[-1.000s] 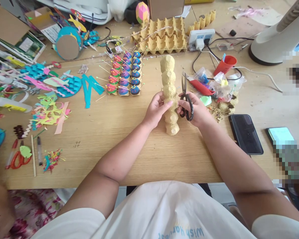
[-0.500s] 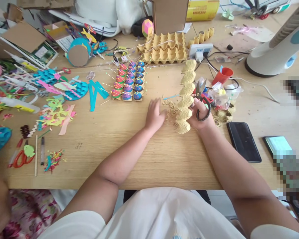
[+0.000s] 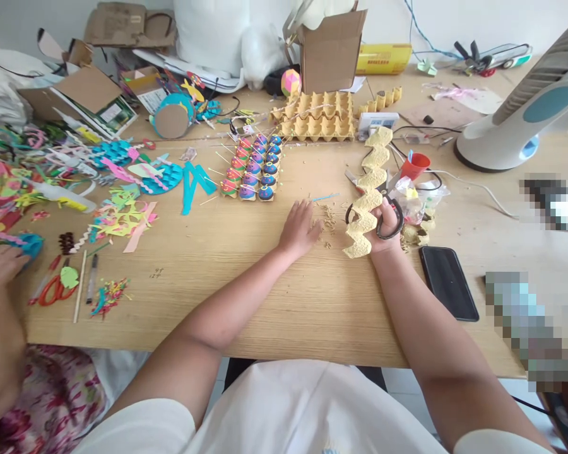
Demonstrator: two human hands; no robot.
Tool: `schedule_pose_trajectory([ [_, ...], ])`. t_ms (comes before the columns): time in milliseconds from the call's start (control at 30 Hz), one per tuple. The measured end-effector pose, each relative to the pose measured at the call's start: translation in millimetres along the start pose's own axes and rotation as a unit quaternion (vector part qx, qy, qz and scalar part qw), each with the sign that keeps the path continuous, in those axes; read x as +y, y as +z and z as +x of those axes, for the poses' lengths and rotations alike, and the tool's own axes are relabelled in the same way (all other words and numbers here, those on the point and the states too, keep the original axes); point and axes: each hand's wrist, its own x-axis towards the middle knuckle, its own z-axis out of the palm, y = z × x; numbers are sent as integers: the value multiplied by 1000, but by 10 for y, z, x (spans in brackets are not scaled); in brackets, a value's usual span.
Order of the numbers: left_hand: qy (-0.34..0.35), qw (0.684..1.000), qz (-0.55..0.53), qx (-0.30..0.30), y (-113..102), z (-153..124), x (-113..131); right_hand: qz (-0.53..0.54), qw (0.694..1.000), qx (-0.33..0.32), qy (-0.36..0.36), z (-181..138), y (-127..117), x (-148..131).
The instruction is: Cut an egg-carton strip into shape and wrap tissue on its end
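Observation:
My right hand [image 3: 384, 226] grips black-handled scissors [image 3: 399, 222], with the thumb through one loop. A wavy strip of yellowish egg carton [image 3: 373, 180] stands upright in front of that hand, partly covering the scissors and the fingers. The blades are spread, one tip showing on either side of the strip. My left hand [image 3: 301, 228] rests on the table, palm down, fingers apart and holding nothing. Beside its fingertips lie small carton scraps [image 3: 329, 217] and a thin blue strip [image 3: 325, 197].
Painted egg-carton rows [image 3: 253, 167] with pins stand behind my left hand. Egg trays [image 3: 318, 116] lie farther back. A phone [image 3: 449, 282], red cup [image 3: 414, 166] and white fan [image 3: 502, 135] are on the right. At left, another person's hand [image 3: 0, 265] touches a blue piece.
The scissors have opened, and the carton strip has tilted with its top to the right. My left hand stays on the table. Another person's hand shows at the left; the camera view has shifted.

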Motion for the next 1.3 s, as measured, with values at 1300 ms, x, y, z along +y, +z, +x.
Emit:
schedule_pose_trajectory([
  [1300,167,961,45,-214,-399,186,-236,-105,993,-21,53,-21,-42,8],
])
